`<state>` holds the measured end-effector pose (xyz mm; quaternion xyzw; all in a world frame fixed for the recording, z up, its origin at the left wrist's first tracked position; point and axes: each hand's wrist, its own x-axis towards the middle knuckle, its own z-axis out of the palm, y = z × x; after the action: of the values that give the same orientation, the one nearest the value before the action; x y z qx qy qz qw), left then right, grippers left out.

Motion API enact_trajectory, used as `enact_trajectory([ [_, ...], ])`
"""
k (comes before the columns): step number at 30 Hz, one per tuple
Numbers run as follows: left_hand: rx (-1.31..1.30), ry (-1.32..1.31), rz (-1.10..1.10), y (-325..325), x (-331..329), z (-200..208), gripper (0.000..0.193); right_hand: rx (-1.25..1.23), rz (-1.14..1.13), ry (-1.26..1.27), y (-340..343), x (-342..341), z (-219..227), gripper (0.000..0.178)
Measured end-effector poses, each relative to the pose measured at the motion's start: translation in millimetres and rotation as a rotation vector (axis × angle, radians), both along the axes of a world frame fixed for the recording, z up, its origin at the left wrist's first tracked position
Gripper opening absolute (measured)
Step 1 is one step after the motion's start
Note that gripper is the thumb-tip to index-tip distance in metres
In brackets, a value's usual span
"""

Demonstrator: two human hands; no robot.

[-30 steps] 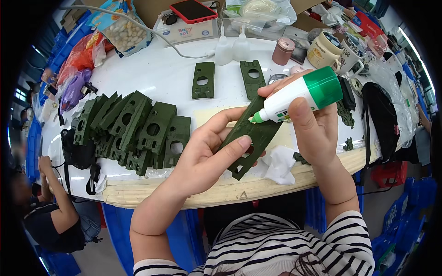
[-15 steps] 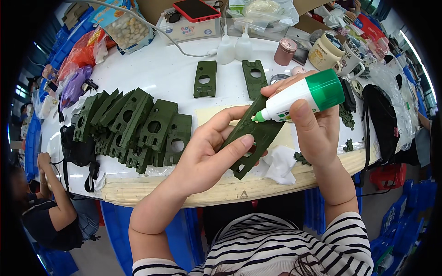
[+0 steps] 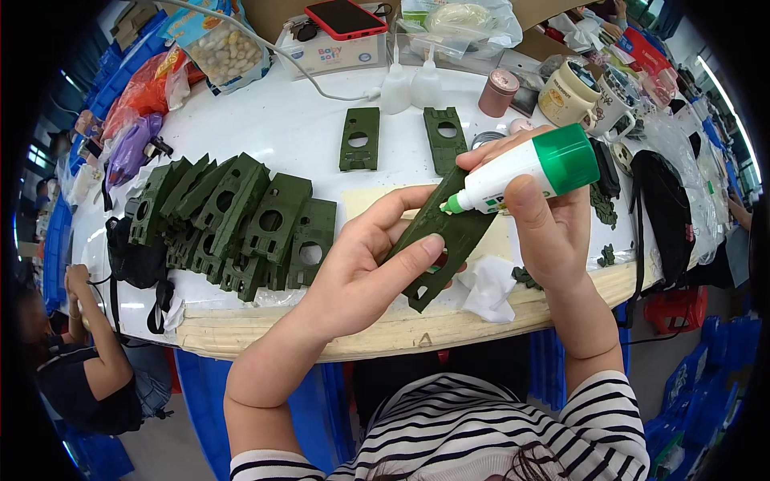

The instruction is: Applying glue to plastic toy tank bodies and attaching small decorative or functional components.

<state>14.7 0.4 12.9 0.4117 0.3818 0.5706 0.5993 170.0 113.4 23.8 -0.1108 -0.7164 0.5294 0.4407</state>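
My left hand (image 3: 365,268) grips a dark green plastic model tank hull plate (image 3: 469,234), tilted above the table, with the thumb across its lower part. My right hand (image 3: 553,236) is wrapped round a white glue bottle (image 3: 509,178) with a green base and green nozzle. The bottle points down to the left, its tip at the plate's upper face; whether it touches cannot be made out. On the left, many similar green plates (image 3: 277,216) lean in a heap. Behind my hands lie two separate plates, one on the left (image 3: 358,160) and one on the right (image 3: 446,151).
Two white squeeze bottles (image 3: 395,90), a pink tin (image 3: 499,92) and mugs (image 3: 569,92) stand at the back. Crumpled tissue (image 3: 489,290) and small green parts (image 3: 607,256) lie near the table's wooden front edge (image 3: 361,345). A black bag (image 3: 664,208) is at right; another person (image 3: 96,377) sits left.
The whole view has shifted very slightly. Both hands, the bottle and the plate keep almost the same pose.
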Motion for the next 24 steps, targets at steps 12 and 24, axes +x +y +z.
enact_trajectory([
  [12, -0.004, -0.004, -0.001, -0.2, 0.1, 1.3, 0.042, -0.025, 0.021, 0.004, 0.2, 0.5, 0.0, 0.038],
  [24, 0.014, 0.046, 0.033, 0.7, 0.8, -0.3, 0.045, -0.060, 0.044, 0.031, 2.1, 1.6, -1.3, 0.038],
])
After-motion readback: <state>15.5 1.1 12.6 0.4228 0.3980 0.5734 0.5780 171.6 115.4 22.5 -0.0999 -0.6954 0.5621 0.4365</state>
